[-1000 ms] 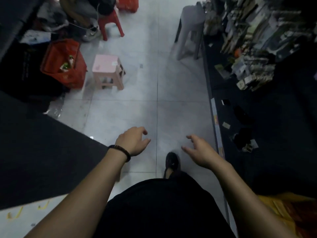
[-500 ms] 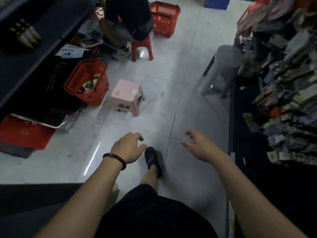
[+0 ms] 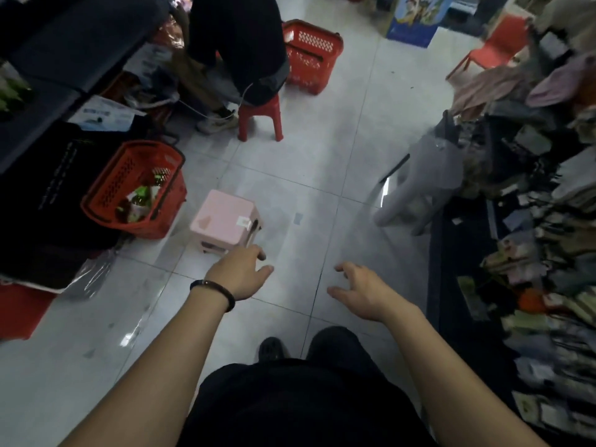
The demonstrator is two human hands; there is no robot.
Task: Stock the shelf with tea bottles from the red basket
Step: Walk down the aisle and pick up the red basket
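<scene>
A red basket (image 3: 106, 185) stands on the floor at the left, against a dark shelf unit (image 3: 48, 59). Inside it lie a few tea bottles (image 3: 142, 196) with green labels. My left hand (image 3: 240, 274), with a dark band at the wrist, hangs over the floor just below a pink stool, fingers loosely curled and holding nothing. My right hand (image 3: 362, 290) is held out beside it, fingers spread and empty. Both hands are well to the right of the basket and nearer to me.
A pink stool (image 3: 224, 221) stands right of the basket. Farther back a person sits on a red stool (image 3: 263, 116) beside a second red basket (image 3: 309, 56). A grey stool (image 3: 422, 185) and a packed rack of goods (image 3: 541, 221) line the right side.
The view has swung upward and forward along the aisle; the basket, pink stool and seated person now appear larger and closer. Both hands stay empty in front of me.
</scene>
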